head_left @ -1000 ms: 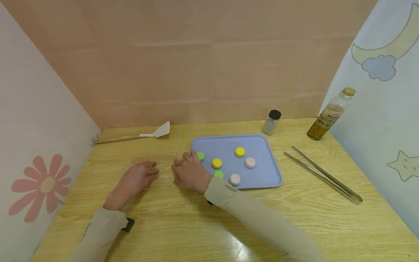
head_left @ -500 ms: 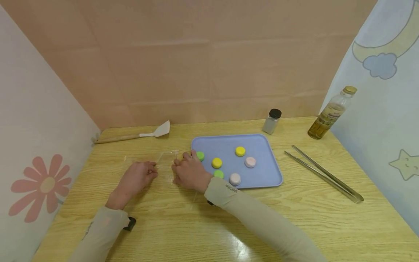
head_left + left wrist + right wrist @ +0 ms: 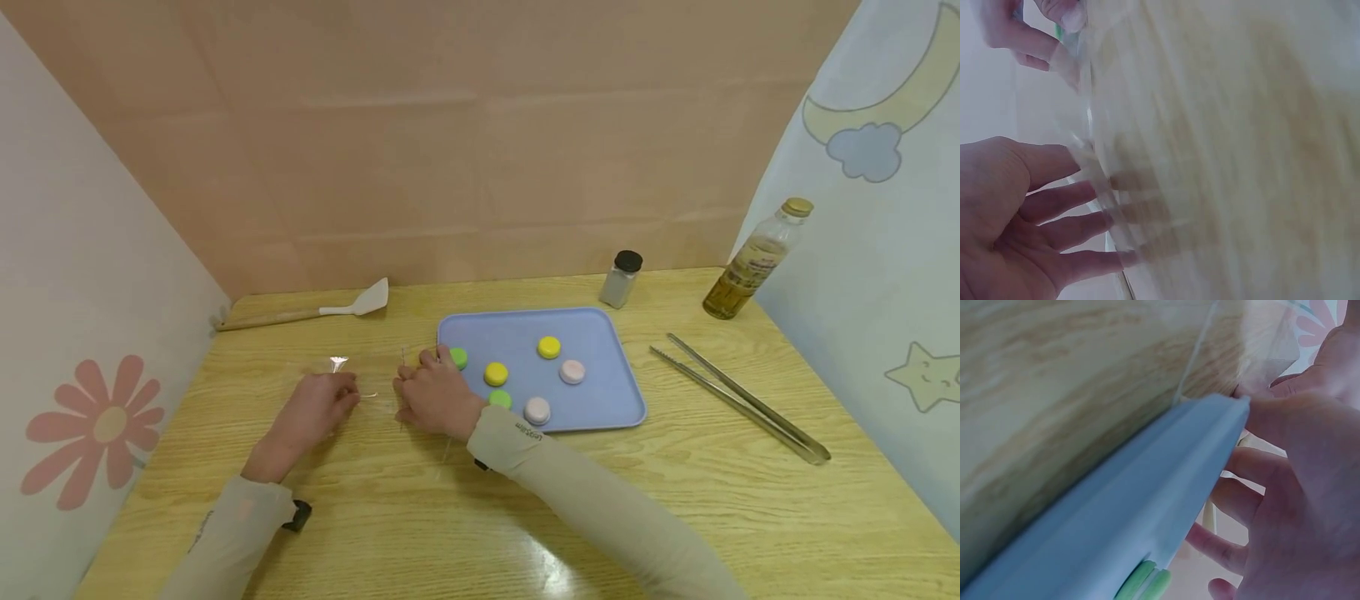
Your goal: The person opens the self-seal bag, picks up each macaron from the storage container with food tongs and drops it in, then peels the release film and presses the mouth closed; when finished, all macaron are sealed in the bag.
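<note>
Thin clear plastic film (image 3: 384,403) lies on the table between my two hands, its outline hard to make out. My left hand (image 3: 313,408) pinches its left part; the left wrist view has the thumb at the film's edge and the fingers showing through the film (image 3: 1210,156). At the film's right edge, beside the tray, my right hand (image 3: 438,397) holds it with bent fingers. A lilac-blue tray (image 3: 603,404) bears several macarons: yellow (image 3: 549,347), green (image 3: 500,401) and pale pink (image 3: 573,372). The right forearm passes close to the tray's front edge.
A white-bladed spatula (image 3: 300,317) with a wooden handle lies at the back left. Behind the tray stands a small black-lidded jar (image 3: 621,279). Metal tongs (image 3: 738,400) lie to the right, and a glass bottle (image 3: 753,262) of amber liquid stands by the right wall.
The film has shifted and its glints have changed; a bright crease now shows just behind my left hand, whose fingers moved slightly. My right hand has stayed in place.
</note>
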Tool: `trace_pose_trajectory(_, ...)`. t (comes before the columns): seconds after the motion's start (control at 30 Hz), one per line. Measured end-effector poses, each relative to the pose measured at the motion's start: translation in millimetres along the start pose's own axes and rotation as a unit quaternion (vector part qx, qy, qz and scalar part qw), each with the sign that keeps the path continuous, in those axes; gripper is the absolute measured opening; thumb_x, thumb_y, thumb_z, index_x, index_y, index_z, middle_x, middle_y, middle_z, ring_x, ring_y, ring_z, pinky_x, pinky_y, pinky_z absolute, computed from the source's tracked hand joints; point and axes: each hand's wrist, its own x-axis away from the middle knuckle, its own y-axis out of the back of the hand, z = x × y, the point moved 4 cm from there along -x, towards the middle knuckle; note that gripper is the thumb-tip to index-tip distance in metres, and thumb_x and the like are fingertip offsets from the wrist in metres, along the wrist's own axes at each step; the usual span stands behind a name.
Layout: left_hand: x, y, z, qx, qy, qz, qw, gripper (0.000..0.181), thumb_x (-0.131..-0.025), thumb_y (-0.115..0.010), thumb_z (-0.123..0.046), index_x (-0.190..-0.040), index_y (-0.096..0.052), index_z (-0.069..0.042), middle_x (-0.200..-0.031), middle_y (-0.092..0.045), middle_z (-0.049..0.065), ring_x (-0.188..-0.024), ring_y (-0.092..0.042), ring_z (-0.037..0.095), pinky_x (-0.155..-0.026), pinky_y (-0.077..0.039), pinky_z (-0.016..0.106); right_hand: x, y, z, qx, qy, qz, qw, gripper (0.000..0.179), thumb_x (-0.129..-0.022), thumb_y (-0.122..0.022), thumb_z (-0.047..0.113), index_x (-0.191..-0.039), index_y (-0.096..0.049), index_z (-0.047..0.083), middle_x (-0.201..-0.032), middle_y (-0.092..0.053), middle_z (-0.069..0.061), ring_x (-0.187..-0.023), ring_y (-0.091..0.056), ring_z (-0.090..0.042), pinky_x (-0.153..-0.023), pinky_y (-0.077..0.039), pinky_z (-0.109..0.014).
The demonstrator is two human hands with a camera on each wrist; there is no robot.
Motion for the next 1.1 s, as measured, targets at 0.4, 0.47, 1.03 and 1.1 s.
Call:
trace_pose_trajectory(0.4,-0.2,5.1,4.9,0.039,0.013,-0.013,0.9991,0.005,-0.093,-0.069,0.003,-0.09,-0.072,0.0,-0.081,-0.07,0.006,-0.064,-0.055,0.012,-0.059,-0.049,0.03,0.7,0,-3,-0.016,0.007,-0.013,0.9998,0.05,-0.097,-0.057,0.06,-0.136,-0.065,0.03,-0.138,-0.059,0.013,-0.113,-0.054,-0.024,-0.1,-0.033,-0.051)
trace_pose_trajectory(0.47,0.4,5.7,6.3,0.041,0.024,-0.013,0.9988,0.005,-0.093,-0.069,0.001,-0.09,-0.072,-0.002,-0.079,-0.068,0.004,-0.062,-0.053,0.012,-0.057,-0.047,0.029,0.2,-1,-2,-0.015,0.008,-0.015,0.9997,0.049,-0.098,-0.057,0.06,-0.134,-0.066,0.029,-0.136,-0.06,0.012,-0.111,-0.055,-0.024,-0.1,-0.034,-0.052)
trace_pose_trajectory(1.03,5.6,10.9,2.3,0.006,0.016,-0.034,0.9993,0.005,-0.097,-0.067,-0.001,-0.101,-0.066,0.002,-0.098,-0.073,0.018,-0.064,-0.058,0.014,-0.058,-0.049,0.032,2.2,3,-4,-0.02,0.009,-0.022,0.9995,0.042,-0.097,-0.06,0.058,-0.128,-0.069,0.031,-0.125,-0.064,0.014,-0.098,-0.054,-0.02,-0.088,-0.032,-0.043)
trace_pose_trajectory(1.1,6.5,11.0,1.8,0.002,0.009,-0.046,0.9989,0.006,-0.095,-0.069,0.0,-0.101,-0.067,0.001,-0.096,-0.073,0.015,-0.071,-0.064,0.019,-0.062,-0.053,0.037,2.4,2,-4,-0.018,0.008,-0.023,0.9995,0.042,-0.097,-0.06,0.058,-0.126,-0.07,0.031,-0.126,-0.064,0.014,-0.096,-0.053,-0.019,-0.086,-0.032,-0.042)
